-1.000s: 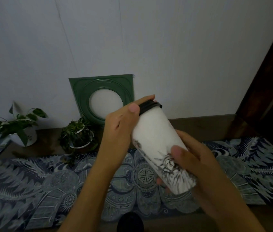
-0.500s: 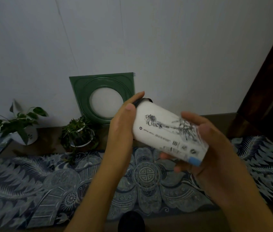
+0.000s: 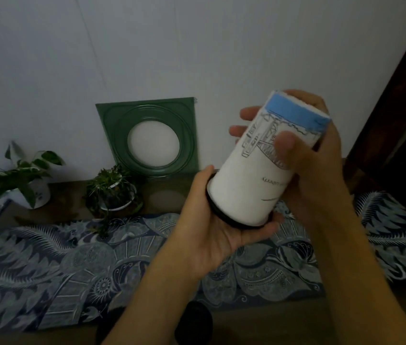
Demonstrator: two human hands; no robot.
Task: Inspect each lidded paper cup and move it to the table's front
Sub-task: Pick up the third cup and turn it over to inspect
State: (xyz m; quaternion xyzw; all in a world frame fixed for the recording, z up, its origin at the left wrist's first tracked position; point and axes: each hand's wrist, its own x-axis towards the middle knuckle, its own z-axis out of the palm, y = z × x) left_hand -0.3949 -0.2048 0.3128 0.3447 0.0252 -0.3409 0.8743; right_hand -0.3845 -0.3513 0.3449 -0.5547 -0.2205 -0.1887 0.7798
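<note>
- Here, the paper cup (image 3: 254, 185) is held in the air above the tabletop (image 3: 284, 317), turned upside down: its black lid (image 3: 215, 207) faces down and to the left, and its blue-banded base (image 3: 296, 112) points up.
- The left hand (image 3: 219, 235) cradles the lid end from below, palm up, its fingers curled round the lid rim.
- The right hand (image 3: 313, 165) grips the upper wall of the cup; its thumb lies across the printed drawing, and the remaining fingers (image 3: 240, 129) wrap round the far side.
- Stage of task, as judged: the inspection of this cup is under way, with base and sidewall presented to view. The cup is not yet set down, so the move to the front of the tabletop remains.
- A dark round object (image 3: 194, 322) sits at the near edge, low in the view; it may be the lid of a cup already placed in front, but the dim light does not allow this to be settled.
- No other cup is visible at the back, so the number left to inspect cannot be read.
- Surroundings: a patterned blue runner (image 3: 47, 270) covers the tabletop; two potted plants (image 3: 112, 192) and a green square frame (image 3: 152, 138) stand along the wall.
</note>
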